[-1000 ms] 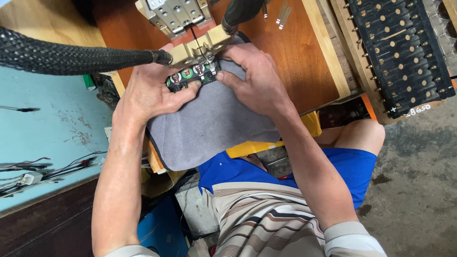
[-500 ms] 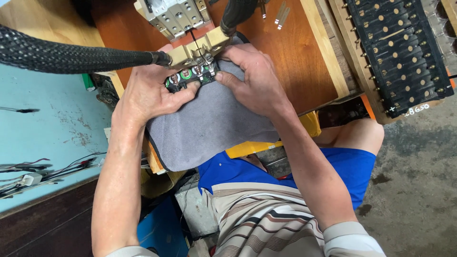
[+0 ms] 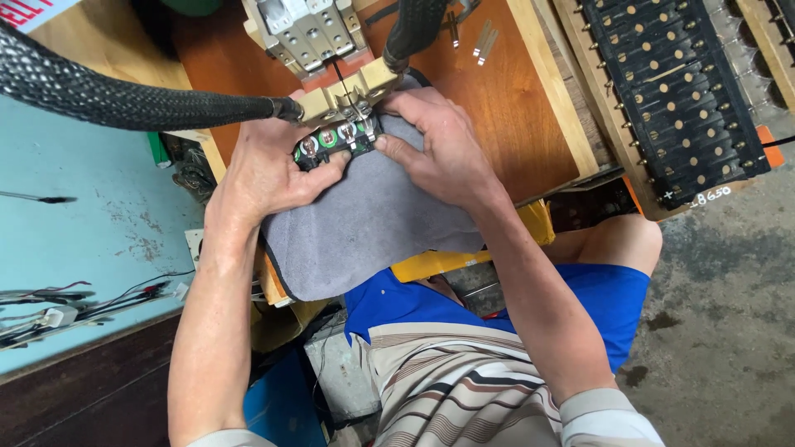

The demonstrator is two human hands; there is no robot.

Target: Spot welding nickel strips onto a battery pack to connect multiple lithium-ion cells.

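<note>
Workshop setting: a reddish-brown wooden surface (image 3: 530, 124) carried a spot-welding head (image 3: 308, 31) with 2 braided black cables (image 3: 116, 95) running to its brass electrode block (image 3: 344, 93). A grey cloth pad (image 3: 373, 223) lay over the surface's near edge and the person's lap. A black tray of studded cells (image 3: 671, 91) sat well apart to the right.

The small battery pack (image 3: 331, 141), with round cell ends and green rings showing, rested at the pad's far edge, directly under the electrode tips. The left hand (image 3: 269, 170) was clenched on the pack's left end, thumb pressed along its near side. The right hand (image 3: 439, 149) pinched the pack's right end, fingertips just beside the electrodes.

Judgement: good practice here required the pack held level and steady against the pad, each cell end centred under the tips, and fingers kept clear of the contact point. Whether the tips touched the pack could not be determined.
</note>
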